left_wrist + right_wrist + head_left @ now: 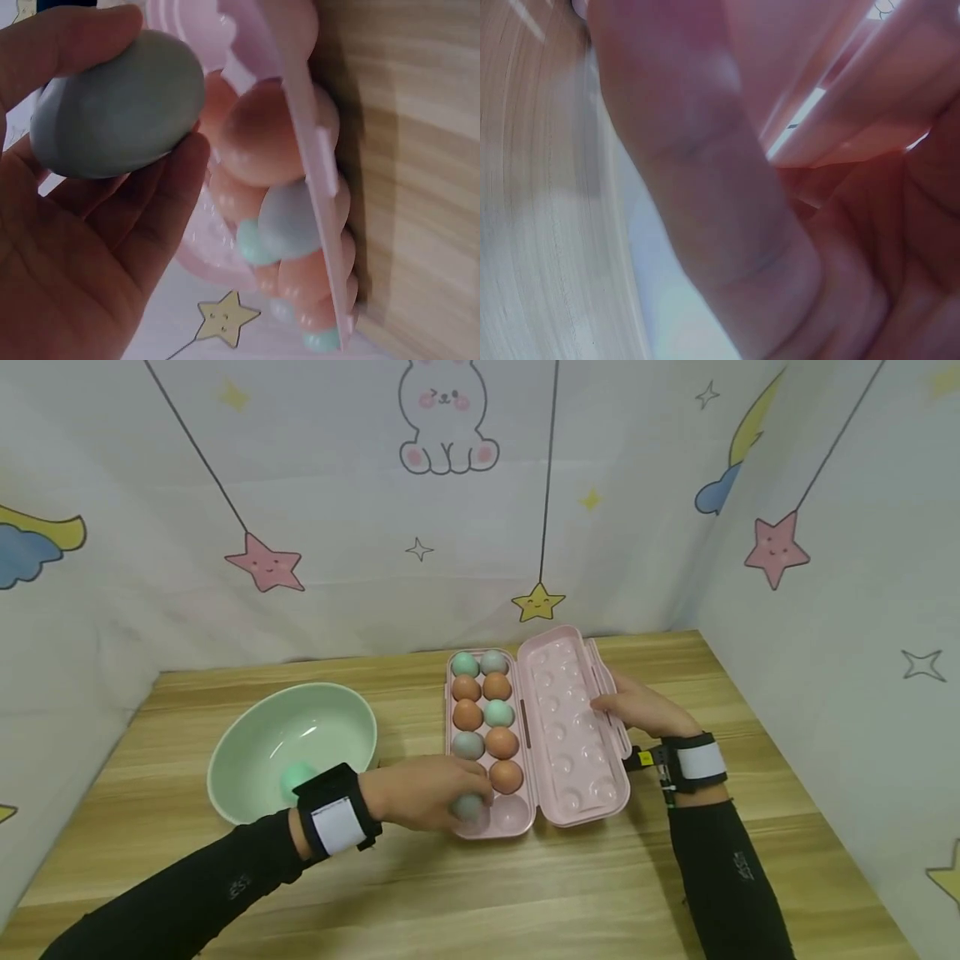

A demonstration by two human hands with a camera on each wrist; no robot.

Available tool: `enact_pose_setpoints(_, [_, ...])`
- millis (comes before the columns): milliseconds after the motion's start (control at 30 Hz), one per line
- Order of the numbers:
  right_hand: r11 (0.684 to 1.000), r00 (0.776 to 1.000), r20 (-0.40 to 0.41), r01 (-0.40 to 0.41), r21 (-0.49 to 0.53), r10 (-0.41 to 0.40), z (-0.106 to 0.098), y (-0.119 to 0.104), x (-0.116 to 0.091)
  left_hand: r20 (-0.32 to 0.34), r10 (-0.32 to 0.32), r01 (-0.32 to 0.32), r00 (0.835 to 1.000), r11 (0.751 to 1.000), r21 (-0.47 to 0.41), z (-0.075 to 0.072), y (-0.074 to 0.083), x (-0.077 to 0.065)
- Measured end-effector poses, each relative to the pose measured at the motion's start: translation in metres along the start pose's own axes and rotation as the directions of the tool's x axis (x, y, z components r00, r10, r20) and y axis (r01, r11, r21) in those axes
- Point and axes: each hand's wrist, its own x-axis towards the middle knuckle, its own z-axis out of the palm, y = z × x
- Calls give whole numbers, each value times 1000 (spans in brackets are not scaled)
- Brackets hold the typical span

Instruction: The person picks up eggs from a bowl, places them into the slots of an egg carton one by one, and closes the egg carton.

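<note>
In the head view my left hand (pixel 431 789) pinches a grey-green egg (pixel 468 808) at the near left end of a pink egg carton (pixel 495 837). The left wrist view shows this egg (pixel 120 105) between thumb and fingertips, apart from the eggs in the carton. Several brown, mint and grey eggs fill the farther wells. Beside the held egg, the near right well (pixel 510 815) has none. My right hand (pixel 648 706) grips the outer edge of the opened lid (pixel 566 735), its thumb on the inside. Up close, the right wrist view has fingers (pixel 697 165) against pink plastic.
A pale green bowl (pixel 232 735) stands left of the carton, with a mint egg (pixel 296 777) inside, partly behind my left wrist. The wooden table (pixel 450 902) meets a printed cloth (pixel 360 527) at the back and sides.
</note>
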Motion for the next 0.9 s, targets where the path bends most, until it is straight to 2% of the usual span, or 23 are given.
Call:
enact_pose_setpoints(167, [1000,1000,3,-3,9,3,1,-1,1,18,-4,3,1000,999,44,17,1,7])
enact_pose_setpoints(300, [1000,1000,4,2,2,-2,0,-1,0,32,-21,19,999,997,73,24,3,10])
enact_pose_setpoints(633, [1000,1000,1,6,5,-6,-2,-3,0,61,-49,42,997,993,109,21,1,12])
enact_pose_setpoints(900, [1000,1000,1,0,1,0,0,-2,0,71,-44,34,997,991,130,24,-2,13])
